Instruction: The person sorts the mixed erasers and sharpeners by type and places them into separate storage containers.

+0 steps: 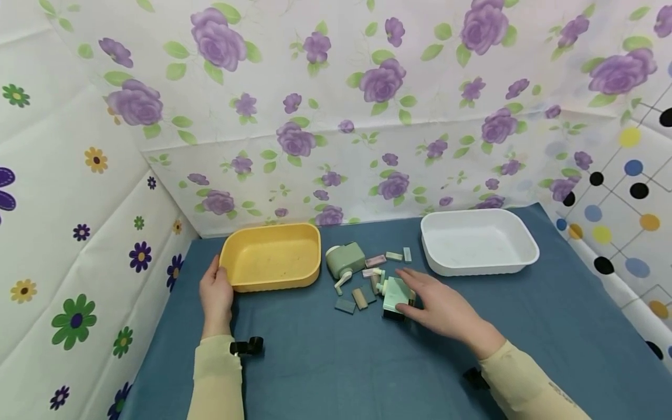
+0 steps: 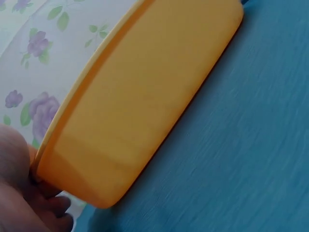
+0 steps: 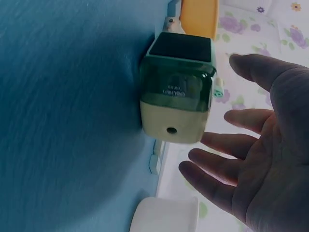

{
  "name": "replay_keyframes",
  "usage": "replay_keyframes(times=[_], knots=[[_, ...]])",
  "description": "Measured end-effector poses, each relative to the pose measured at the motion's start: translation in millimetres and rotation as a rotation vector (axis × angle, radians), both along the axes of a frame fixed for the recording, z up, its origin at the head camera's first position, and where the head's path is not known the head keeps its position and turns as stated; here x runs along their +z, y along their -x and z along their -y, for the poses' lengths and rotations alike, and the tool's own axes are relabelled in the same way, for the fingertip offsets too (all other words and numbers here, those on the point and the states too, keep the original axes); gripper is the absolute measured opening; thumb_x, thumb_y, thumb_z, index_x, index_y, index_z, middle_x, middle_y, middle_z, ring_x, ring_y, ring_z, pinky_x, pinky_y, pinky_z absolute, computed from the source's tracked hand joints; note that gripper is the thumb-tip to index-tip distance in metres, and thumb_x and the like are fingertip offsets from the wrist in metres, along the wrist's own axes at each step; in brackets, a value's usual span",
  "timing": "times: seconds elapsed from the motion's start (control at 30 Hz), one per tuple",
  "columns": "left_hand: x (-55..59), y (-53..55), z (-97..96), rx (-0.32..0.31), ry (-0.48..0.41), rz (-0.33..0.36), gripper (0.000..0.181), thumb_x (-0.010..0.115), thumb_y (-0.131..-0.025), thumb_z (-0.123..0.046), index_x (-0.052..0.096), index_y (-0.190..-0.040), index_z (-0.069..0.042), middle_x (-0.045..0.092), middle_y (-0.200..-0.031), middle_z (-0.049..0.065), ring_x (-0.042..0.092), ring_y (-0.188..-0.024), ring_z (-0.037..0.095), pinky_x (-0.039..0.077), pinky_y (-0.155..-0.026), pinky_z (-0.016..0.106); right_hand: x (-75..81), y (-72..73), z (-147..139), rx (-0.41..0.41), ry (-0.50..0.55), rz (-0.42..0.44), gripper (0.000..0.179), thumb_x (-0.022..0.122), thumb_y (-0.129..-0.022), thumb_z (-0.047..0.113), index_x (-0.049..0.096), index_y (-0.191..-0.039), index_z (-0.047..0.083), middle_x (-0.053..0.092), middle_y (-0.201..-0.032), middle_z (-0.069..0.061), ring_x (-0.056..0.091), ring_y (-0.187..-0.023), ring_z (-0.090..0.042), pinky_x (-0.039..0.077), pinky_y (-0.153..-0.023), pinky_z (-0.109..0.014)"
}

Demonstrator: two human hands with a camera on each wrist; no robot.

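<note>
On the left, my left hand [image 1: 216, 291] grips the near left rim of a yellow plastic tray [image 1: 283, 284]; in the left wrist view the fingers [image 2: 48, 205] curl at its rim and the tray's side wall faces me. My right hand [image 1: 441, 306] hovers with spread fingers beside a mint-green pencil sharpener [image 1: 396, 293]. In the right wrist view the sharpener [image 3: 176, 92] shows its round pencil hole, and no finger visibly closes on it. A second, grey-green crank pencil sharpener [image 1: 346, 259] lies on its side near the yellow tray.
Several small blocks, among them a tan block [image 1: 359, 298], a dark teal block [image 1: 345, 306] and a pink block [image 1: 375, 261], lie around the sharpeners. A white tray [image 1: 480, 269] stands at the back right. Blue cloth [image 1: 315, 361] covers the table; patterned sheets hang around it.
</note>
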State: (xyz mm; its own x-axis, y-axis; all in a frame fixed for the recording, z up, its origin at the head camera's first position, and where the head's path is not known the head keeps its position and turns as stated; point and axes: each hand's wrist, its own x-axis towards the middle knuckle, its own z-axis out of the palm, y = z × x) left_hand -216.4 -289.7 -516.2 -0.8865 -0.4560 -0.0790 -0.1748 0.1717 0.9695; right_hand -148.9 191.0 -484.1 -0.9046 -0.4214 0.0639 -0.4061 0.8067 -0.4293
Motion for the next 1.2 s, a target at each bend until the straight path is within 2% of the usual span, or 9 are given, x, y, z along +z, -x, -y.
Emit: replay_keyframes(times=[0.23, 0.53, 0.7, 0.83, 1.2], knots=[[2.7, -8.0, 12.7, -0.103, 0.022, 0.064, 0.056, 0.031, -0.119, -0.032, 0.023, -0.172, -0.017, 0.019, -0.176, 0.002, 0.014, -0.163, 0.026, 0.016, -0.133, 0.045, -5.5, 3.8, 14, 0.012, -0.039, 0.024, 0.094, 0.081, -0.095, 0.051, 0.038, -0.167, 0.009, 0.041, -0.167, -0.021, 0.047, -0.148, -0.042, 0.051, -0.108, -0.061], [1.6, -7.0, 17.6, -0.134, 0.031, 0.062, 0.055, 0.031, -0.118, -0.03, 0.024, -0.171, -0.017, 0.018, -0.177, 0.002, 0.012, -0.163, 0.025, 0.013, -0.133, 0.044, -10.1, 8.1, 24, 0.01, -0.069, 0.01, 0.114, 0.09, -0.088, 0.046, 0.023, -0.172, 0.008, 0.039, -0.168, -0.021, 0.046, -0.148, -0.044, 0.05, -0.109, -0.063], [1.5, -7.0, 17.9, -0.132, 0.031, 0.058, 0.055, 0.031, -0.119, -0.029, 0.023, -0.171, -0.016, 0.018, -0.177, 0.001, 0.012, -0.163, 0.026, 0.012, -0.133, 0.044, -10.9, 11.0, 27, -0.015, -0.083, 0.06, 0.107, 0.091, -0.087, 0.042, 0.033, -0.168, 0.002, 0.046, -0.163, -0.023, 0.048, -0.146, -0.045, 0.051, -0.109, -0.061], [1.5, -6.2, 17.3, -0.133, 0.036, 0.062, 0.055, 0.031, -0.119, -0.029, 0.023, -0.171, -0.016, 0.018, -0.177, 0.002, 0.012, -0.163, 0.025, 0.013, -0.133, 0.044, -12.2, 14.7, 28, -0.046, -0.083, 0.093, 0.101, 0.093, -0.083, 0.041, 0.044, -0.163, 0.003, 0.053, -0.157, -0.022, 0.053, -0.141, -0.042, 0.052, -0.106, -0.061], [3.0, -3.7, 15.7, -0.141, 0.036, 0.064, 0.055, 0.031, -0.119, -0.028, 0.021, -0.172, -0.014, 0.016, -0.177, 0.002, 0.011, -0.164, 0.025, 0.011, -0.133, 0.045, -18.1, 21.6, 26, -0.085, -0.077, 0.106, 0.099, 0.095, -0.078, 0.045, 0.051, -0.16, 0.01, 0.06, -0.149, -0.018, 0.062, -0.131, -0.038, 0.055, -0.101, -0.06]])
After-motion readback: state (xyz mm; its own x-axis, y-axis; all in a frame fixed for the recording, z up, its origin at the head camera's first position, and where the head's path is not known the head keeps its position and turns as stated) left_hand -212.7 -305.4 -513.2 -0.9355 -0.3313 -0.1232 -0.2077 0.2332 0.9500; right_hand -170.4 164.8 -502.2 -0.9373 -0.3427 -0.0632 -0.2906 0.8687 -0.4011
